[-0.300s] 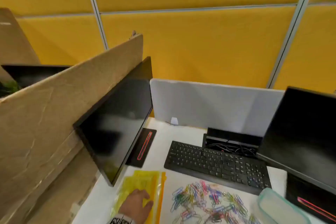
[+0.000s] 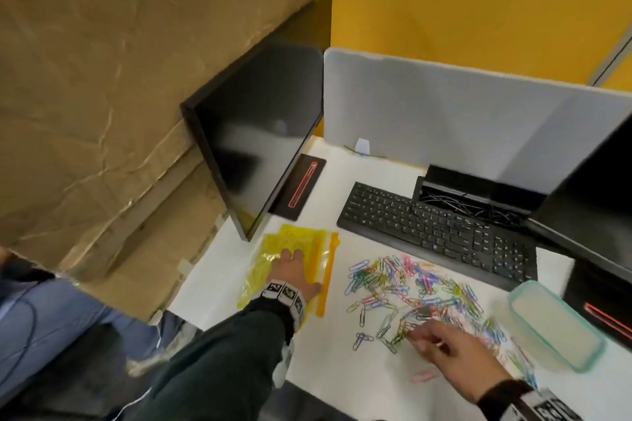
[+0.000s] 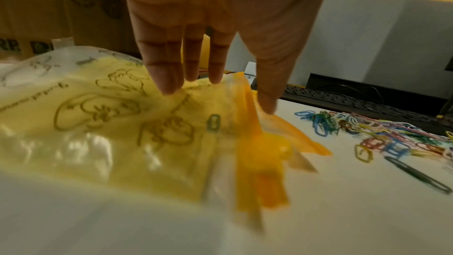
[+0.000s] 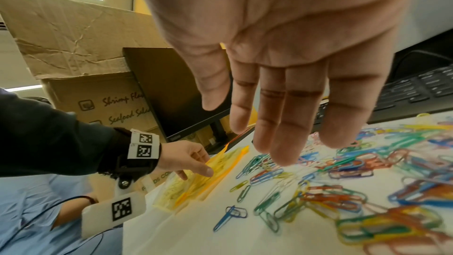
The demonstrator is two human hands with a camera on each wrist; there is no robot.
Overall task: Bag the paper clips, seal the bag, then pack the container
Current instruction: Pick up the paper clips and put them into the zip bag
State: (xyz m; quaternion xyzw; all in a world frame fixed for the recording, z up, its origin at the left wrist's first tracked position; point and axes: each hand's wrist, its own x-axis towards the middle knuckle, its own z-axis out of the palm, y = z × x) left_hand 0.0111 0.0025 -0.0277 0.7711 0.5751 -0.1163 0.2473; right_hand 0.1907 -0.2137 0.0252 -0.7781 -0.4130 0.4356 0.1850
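Observation:
A yellow zip bag (image 2: 273, 249) with an orange seal strip lies flat at the left of the white desk. My left hand (image 2: 302, 270) rests on it with straight fingers; in the left wrist view the fingertips (image 3: 169, 86) touch the bag (image 3: 98, 123) and the thumb sits by the orange strip (image 3: 255, 143). Loose coloured paper clips (image 2: 410, 284) are spread over the middle of the desk. My right hand (image 2: 427, 338) hovers over their near edge, fingers straight (image 4: 282, 152), holding nothing. A clear container with a teal rim (image 2: 554, 325) sits at the right.
A black keyboard (image 2: 437, 229) lies behind the clips. Dark monitors stand at the left (image 2: 260, 133) and right (image 2: 595, 188). A large cardboard box (image 2: 102, 96) flanks the desk's left side. A grey divider (image 2: 444, 113) closes the back.
The head view has tilted down. My right hand has come into view over the paper clips. My left hand stays on the yellow bag.

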